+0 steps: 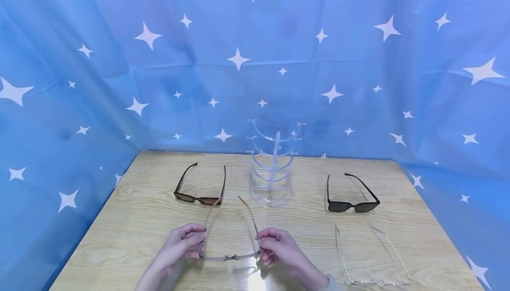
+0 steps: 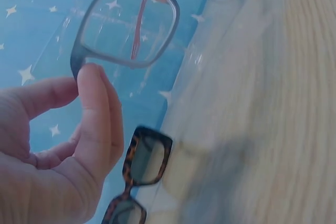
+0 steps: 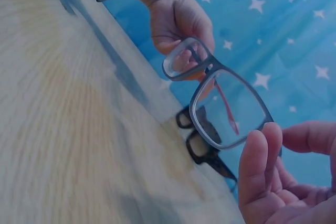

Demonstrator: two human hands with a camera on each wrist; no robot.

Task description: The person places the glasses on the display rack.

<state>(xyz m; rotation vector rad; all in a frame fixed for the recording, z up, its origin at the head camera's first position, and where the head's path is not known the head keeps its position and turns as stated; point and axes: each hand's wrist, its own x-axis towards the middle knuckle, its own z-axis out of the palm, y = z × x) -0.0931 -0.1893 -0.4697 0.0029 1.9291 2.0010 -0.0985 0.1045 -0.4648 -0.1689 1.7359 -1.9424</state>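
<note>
Head view: left hand [image 1: 181, 242] and right hand [image 1: 279, 247] each pinch an end of the grey clear-lens glasses [image 1: 230, 255], held just above the counter [image 1: 139, 220]. Risk: the pinch grip is only fingertips on the rim; a twist could drop them or smudge the lenses.

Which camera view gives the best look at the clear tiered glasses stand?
The head view: the clear tiered glasses stand is whole and upright at the back of the wooden table. The left wrist view catches only a blurred part at its top edge; the right wrist view shows none of it.
</note>
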